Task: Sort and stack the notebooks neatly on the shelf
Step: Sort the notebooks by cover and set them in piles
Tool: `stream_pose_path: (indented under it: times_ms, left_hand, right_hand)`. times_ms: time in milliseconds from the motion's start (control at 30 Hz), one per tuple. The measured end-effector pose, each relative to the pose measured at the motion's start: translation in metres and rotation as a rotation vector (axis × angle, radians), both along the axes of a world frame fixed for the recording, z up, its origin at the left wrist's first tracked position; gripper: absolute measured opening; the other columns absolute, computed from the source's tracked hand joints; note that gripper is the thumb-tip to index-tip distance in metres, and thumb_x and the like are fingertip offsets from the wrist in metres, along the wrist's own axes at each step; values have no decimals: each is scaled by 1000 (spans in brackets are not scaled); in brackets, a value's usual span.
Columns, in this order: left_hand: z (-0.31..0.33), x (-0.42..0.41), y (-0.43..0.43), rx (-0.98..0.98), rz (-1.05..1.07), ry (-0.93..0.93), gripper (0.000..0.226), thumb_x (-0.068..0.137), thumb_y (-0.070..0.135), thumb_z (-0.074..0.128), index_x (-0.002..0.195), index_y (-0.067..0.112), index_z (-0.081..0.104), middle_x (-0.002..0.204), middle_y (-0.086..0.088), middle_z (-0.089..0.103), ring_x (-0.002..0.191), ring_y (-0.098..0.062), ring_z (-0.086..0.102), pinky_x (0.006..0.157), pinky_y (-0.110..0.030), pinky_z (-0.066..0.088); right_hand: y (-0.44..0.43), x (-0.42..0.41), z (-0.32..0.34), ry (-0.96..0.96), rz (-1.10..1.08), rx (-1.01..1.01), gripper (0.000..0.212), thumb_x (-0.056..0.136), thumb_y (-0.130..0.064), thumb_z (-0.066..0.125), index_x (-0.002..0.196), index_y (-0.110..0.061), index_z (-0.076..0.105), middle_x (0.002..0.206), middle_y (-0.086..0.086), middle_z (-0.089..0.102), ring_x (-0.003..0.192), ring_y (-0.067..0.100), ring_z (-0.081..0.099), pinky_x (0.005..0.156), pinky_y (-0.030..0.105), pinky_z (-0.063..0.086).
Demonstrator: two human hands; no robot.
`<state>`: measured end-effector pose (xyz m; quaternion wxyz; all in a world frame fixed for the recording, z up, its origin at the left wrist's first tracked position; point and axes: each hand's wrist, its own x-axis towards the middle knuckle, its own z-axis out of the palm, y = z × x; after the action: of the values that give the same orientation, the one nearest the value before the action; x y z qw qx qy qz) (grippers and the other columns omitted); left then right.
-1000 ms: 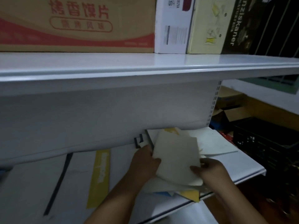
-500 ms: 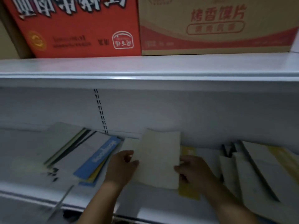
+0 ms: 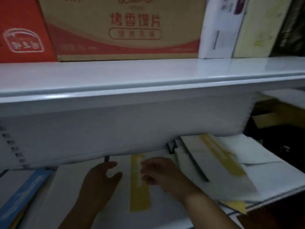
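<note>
The white lower shelf (image 3: 279, 187) sits under an upper board loaded with cartons (image 3: 125, 30). Your left hand (image 3: 100, 180) hovers with fingers spread, holding nothing. Your right hand (image 3: 161, 174) rests with fingers curled on the yellow-striped notebook (image 3: 139, 184), lying flat at centre; a grip cannot be confirmed through the blur. The right-hand pile (image 3: 222, 164) looks fanned and needs squaring. Blue-striped notebooks (image 3: 24, 190) on the left are not yet aligned.
</note>
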<state>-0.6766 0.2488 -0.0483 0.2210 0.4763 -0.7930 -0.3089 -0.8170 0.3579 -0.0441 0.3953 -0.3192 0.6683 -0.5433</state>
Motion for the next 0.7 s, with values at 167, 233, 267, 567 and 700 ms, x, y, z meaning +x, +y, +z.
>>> stream_pose_path:
  times_ms: [167,233,267,567,700]
  left_hand:
    - [-4,-94,47,91,-319,7,26,84,24,64,110,20,65,108,1,66,88,-12,57,81,-24,41]
    - [-4,-124,68,158,-414,23,24,85,23,62,108,22,65,104,1,67,88,-15,60,82,-27,45]
    - [-5,-137,77,187,-442,46,18,84,21,62,101,24,66,99,0,67,86,-16,62,82,-30,49]
    - [-6,-179,105,446,-394,202,16,81,9,66,74,22,60,86,-4,68,76,-16,63,73,-34,56]
    - [-6,-133,80,443,-291,309,23,77,6,69,90,25,71,92,-2,73,84,-19,69,83,-38,57]
  right_hand:
    - [74,-75,-5,324,-447,57,16,86,-19,60,99,-16,68,97,4,68,90,16,65,75,25,47]
    - [100,-104,-11,425,-596,163,28,87,-25,59,113,-17,63,111,0,62,107,16,59,79,18,42]
    - [111,-116,-15,457,-627,259,36,87,-30,58,121,-18,58,119,0,58,111,17,56,78,17,43]
    - [140,-152,-25,506,-482,552,65,80,-36,66,136,-14,42,131,8,53,119,24,51,97,32,43]
    - [124,-135,-12,376,-397,322,35,79,-11,70,113,-10,64,97,10,68,78,19,63,70,27,51]
